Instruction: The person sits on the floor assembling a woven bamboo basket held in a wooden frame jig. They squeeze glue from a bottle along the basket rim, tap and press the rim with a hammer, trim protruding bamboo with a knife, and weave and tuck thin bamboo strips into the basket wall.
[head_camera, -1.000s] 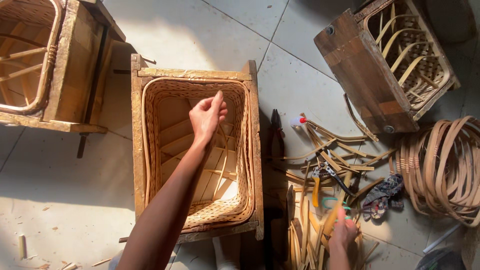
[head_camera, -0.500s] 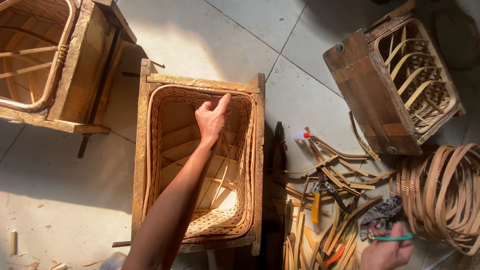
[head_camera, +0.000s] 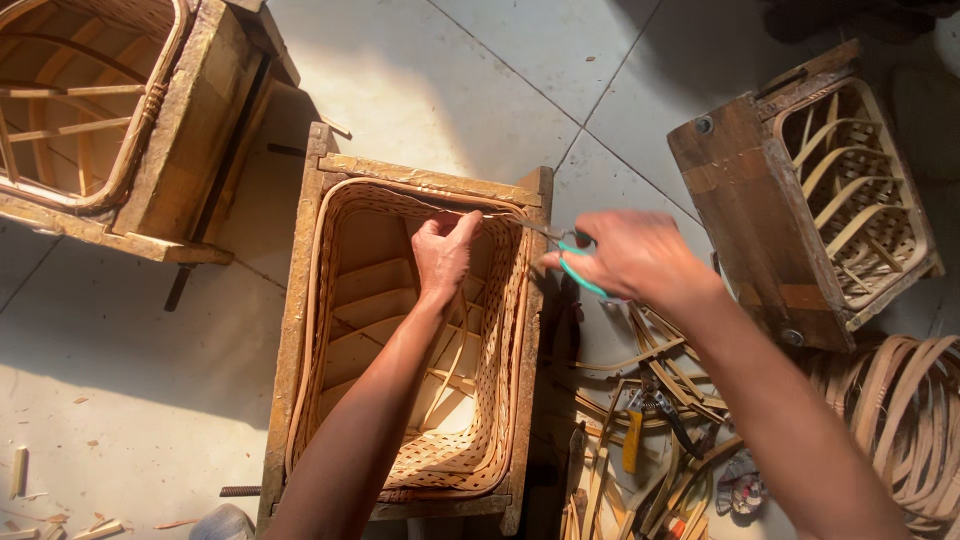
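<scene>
Woven basket (head_camera: 400, 340) under left hand (head_camera: 443, 252), scissors (head_camera: 570, 255) in right hand (head_camera: 630, 255)

Lighting: strong, warm, low-angled sunlight entered from the upper left, judging by shadows that fell toward the lower right. Brightest zone: the pale tiled floor (head_camera: 430, 80), nearly washed out at top centre. Shadows: hard-edged, dark, cast beside the wooden frame (head_camera: 300, 330) and across the lower left floor; the upper right corner lay dim. The woven basket (head_camera: 500, 400) interior was half lit, half shaded. The left hand (head_camera: 443, 252) and right hand (head_camera: 630, 258) were sunlit, with a slight softness on the right hand. Focus: otherwise sharp. Edges: mild wide-angle bending of straight lines.
</scene>
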